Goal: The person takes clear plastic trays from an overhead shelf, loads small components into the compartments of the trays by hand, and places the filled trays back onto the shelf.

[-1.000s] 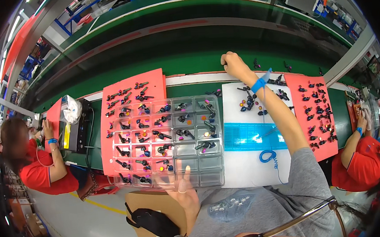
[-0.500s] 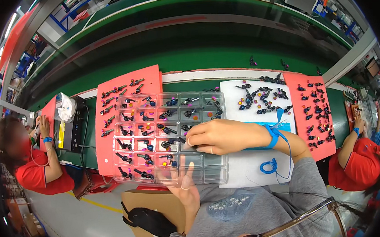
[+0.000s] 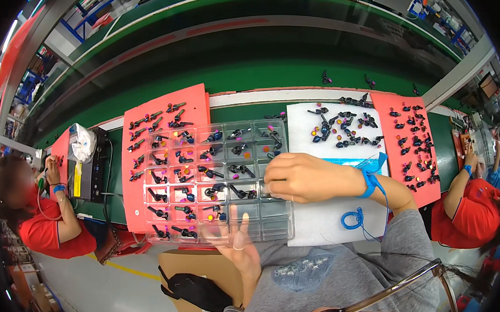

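Observation:
A clear plastic tray [image 3: 278, 226] with many square compartments lies in front of me, most of them holding small black parts [image 3: 210, 171] with coloured dots. My right hand [image 3: 301, 177], with a blue wrist strap [image 3: 370, 176], rests over the tray's right columns, fingers curled down into a compartment; what they pinch is hidden. My left hand [image 3: 236, 244] presses flat on the tray's near edge, fingers spread. A pile of loose black parts [image 3: 344, 129] lies on a white sheet [image 3: 319, 226] to the right.
Red mats [image 3: 191, 105] [image 3: 408, 139] with more black parts flank the tray. A blue coiled cord [image 3: 353, 218] lies on the white sheet. A cardboard box [image 3: 203, 269] with a black item sits below the bench. Persons in red shirts work at left [image 3: 52, 228] and right [image 3: 468, 204].
My right hand came back from the loose parts at the far right, crossed over the tray, and now sits lower on the tray's right columns. My left hand stayed on the near edge.

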The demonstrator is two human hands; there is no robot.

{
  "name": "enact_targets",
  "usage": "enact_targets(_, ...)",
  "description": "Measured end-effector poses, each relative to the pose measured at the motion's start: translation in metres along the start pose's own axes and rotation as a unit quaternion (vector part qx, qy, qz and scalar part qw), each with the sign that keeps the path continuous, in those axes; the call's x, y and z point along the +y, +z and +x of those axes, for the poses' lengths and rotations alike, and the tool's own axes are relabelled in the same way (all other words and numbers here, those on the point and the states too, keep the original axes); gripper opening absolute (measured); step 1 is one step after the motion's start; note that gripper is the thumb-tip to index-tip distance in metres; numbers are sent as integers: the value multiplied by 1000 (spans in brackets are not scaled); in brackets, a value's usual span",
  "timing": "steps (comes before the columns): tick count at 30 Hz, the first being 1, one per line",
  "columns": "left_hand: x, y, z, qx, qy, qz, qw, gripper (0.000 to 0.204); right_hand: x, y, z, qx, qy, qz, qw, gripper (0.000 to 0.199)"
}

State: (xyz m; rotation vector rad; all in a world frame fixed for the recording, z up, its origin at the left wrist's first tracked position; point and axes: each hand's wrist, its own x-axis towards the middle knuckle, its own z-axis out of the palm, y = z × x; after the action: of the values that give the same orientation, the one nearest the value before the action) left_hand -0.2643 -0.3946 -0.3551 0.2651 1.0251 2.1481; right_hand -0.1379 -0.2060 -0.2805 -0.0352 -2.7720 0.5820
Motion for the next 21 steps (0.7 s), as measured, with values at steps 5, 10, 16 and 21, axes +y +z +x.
enact_targets(5,-1,-2,2,18,13,-7,1000,97,8,-5,-1,50,-23,49,997,15)
enact_targets(10,-3,-5,1,4,33,-7,999,98,82,-19,0,182,264,-36,946,17)
enact_targets(16,2,0,-3,7,24,-4,1000,97,131,16,-9,91,292,-115,945,24)
enact_targets(21,0,0,-1,-2,23,-10,1000,95,97,-17,-3,148,359,6,922,20)
